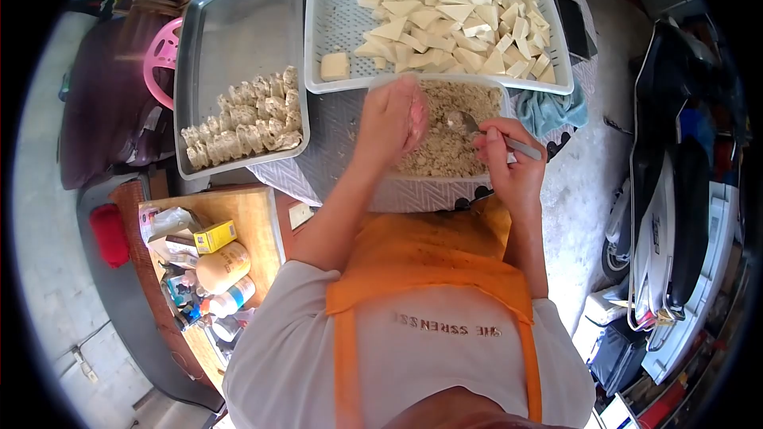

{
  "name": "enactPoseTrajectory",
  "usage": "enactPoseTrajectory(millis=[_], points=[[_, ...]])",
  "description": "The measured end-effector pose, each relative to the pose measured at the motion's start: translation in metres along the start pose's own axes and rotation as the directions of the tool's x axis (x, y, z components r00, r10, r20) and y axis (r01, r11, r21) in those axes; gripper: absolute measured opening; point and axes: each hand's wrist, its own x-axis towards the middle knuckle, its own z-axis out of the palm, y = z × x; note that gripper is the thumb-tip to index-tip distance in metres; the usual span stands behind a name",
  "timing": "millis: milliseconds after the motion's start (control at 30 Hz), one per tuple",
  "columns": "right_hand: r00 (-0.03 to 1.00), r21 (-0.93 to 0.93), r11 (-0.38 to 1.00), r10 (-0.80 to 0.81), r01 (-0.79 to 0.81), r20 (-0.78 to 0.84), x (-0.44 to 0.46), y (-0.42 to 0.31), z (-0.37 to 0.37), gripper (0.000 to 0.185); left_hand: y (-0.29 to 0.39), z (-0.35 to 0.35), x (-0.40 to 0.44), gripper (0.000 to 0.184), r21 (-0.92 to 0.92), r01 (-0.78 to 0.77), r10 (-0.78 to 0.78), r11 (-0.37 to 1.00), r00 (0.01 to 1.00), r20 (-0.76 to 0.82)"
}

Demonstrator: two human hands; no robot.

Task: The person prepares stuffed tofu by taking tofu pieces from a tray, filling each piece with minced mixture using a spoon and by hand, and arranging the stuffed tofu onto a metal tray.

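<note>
Over the crumbly mix point(441, 151): left hand point(391, 117) half-curled, contents hard to tell; right hand point(509, 160) pinched round the spoon point(524, 148).
Spoon: bowl in mix, long axis slanting toward left hand, right nearer.
Beyond: pale wedges point(453, 24).

Wedges point(457, 20) lie in the basket point(338, 0), right of the tray point(246, 36) and behind the mince point(437, 152).

Orange apron point(429, 274) over white shirt point(290, 334)
</note>
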Motion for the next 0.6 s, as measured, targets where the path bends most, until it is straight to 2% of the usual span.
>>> enactPoseTrajectory(millis=[100, 200, 300, 400, 500, 600], points=[[0.991, 0.150, 0.981, 0.127, -0.121, -0.030, -0.005, 0.005, 0.004, 0.011, 0.009, 0.007, 0.002, 0.031, -0.199, 0.052, -0.041, 0.979, 0.997, 0.058], [0.982, 0.240, 0.954, 0.189, -0.177, -0.028, -0.008, 0.011, 0.006, 0.012, 0.014, 0.019, 0.002, 0.032, -0.162, 0.066, -0.073, 0.985, 0.997, -0.038], [0.980, 0.289, 0.940, 0.198, -0.182, -0.027, -0.008, 0.015, 0.009, 0.012, 0.005, 0.004, 0.001, 0.034, 0.042, 0.017, -0.023, 0.999, 0.990, 0.142], [0.978, 0.285, 0.940, 0.207, -0.189, -0.033, -0.008, 0.015, 0.010, 0.011, 0.007, 0.008, -0.001, 0.034, 0.067, -0.004, 0.000, 0.998, 0.998, 0.057], [0.975, 0.268, 0.943, 0.217, -0.197, -0.046, -0.009, 0.014, 0.011, 0.011, 0.008, 0.005, 0.002, 0.029, -0.155, 0.064, -0.050, 0.986, 0.994, 0.098], [0.976, 0.264, 0.946, 0.211, -0.188, -0.061, -0.009, 0.012, 0.011, 0.011, -0.004, -0.018, 0.007, 0.029, -0.215, 0.073, -0.019, 0.974, 0.969, 0.245]])
